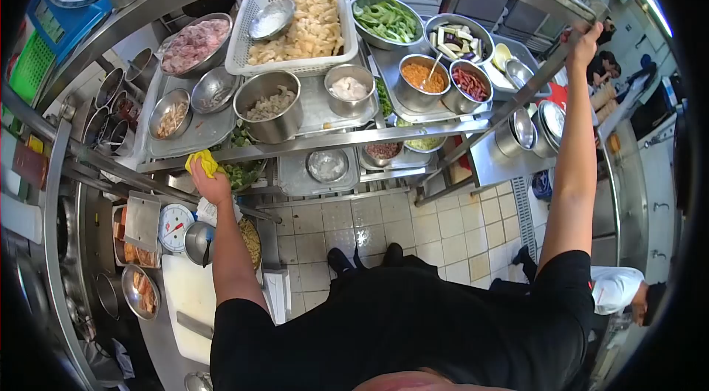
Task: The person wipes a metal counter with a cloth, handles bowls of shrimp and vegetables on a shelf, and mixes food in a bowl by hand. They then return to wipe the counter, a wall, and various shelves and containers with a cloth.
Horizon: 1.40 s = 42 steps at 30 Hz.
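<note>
My left hand (pixel 212 184) is closed on a crumpled yellow cloth (pixel 202 163), pressed at the left end of the metal rail (pixel 325 141) along the front of the shelf. Beyond it stand a bowl of shredded food (pixel 170 115) and a steel pot (pixel 267 107) of cut pieces. My right arm stretches far out to the right, and the right hand (pixel 584 46) grips the metal frame (pixel 563 59) of the rack near its upper corner. Part of its fingers is hidden behind the metal.
On the shelf are a white perforated basket (pixel 235 51) of pale pieces, a bowl of green vegetables (pixel 385 20) and a pot of orange food (pixel 423 83). At lower left lie a white cutting board (pixel 185 302), a cleaver (pixel 195 324) and a dial scale (pixel 176 227). Other people work at right.
</note>
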Each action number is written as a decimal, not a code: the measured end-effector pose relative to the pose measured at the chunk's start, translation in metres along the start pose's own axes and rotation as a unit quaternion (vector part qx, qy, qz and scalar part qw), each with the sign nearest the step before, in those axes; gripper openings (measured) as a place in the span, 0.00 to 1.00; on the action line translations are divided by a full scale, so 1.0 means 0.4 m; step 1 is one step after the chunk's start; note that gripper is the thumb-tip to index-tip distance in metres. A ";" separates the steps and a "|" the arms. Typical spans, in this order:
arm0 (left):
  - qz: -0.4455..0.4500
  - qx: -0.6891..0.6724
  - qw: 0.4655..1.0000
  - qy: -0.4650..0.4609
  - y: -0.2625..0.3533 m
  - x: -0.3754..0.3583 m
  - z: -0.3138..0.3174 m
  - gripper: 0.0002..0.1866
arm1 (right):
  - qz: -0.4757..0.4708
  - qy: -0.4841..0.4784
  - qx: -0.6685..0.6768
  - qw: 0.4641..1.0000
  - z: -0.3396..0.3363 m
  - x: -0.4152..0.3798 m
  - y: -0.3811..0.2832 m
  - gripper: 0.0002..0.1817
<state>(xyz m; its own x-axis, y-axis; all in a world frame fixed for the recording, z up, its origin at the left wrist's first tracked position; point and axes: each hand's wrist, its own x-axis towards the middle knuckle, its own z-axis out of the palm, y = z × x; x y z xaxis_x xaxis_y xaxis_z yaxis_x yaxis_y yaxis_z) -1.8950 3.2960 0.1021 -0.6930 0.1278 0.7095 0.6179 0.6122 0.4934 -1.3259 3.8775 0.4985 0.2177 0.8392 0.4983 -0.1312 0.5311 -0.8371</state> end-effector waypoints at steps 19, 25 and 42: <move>0.066 -0.063 0.983 -0.162 0.530 -0.282 0.073 0.34 | -0.062 -0.017 0.074 0.995 0.029 -0.060 -0.028 0.35; 0.096 -0.185 0.957 -0.201 0.840 -0.415 0.115 0.32 | -0.101 -0.018 0.031 0.994 0.013 -0.066 -0.033 0.32; -0.291 -0.564 0.612 -0.473 1.365 -0.692 0.270 0.34 | -0.090 -0.033 -0.047 0.994 -0.026 -0.063 -0.061 0.35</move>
<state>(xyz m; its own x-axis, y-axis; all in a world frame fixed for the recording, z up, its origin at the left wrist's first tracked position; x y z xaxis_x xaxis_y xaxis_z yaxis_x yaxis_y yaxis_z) -1.4059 3.6792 0.1209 -0.4934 0.8643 -0.0974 -0.3422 -0.0900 0.9353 -1.3180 3.8423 0.5039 0.1655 0.7393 0.6527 -0.0040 0.6623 -0.7492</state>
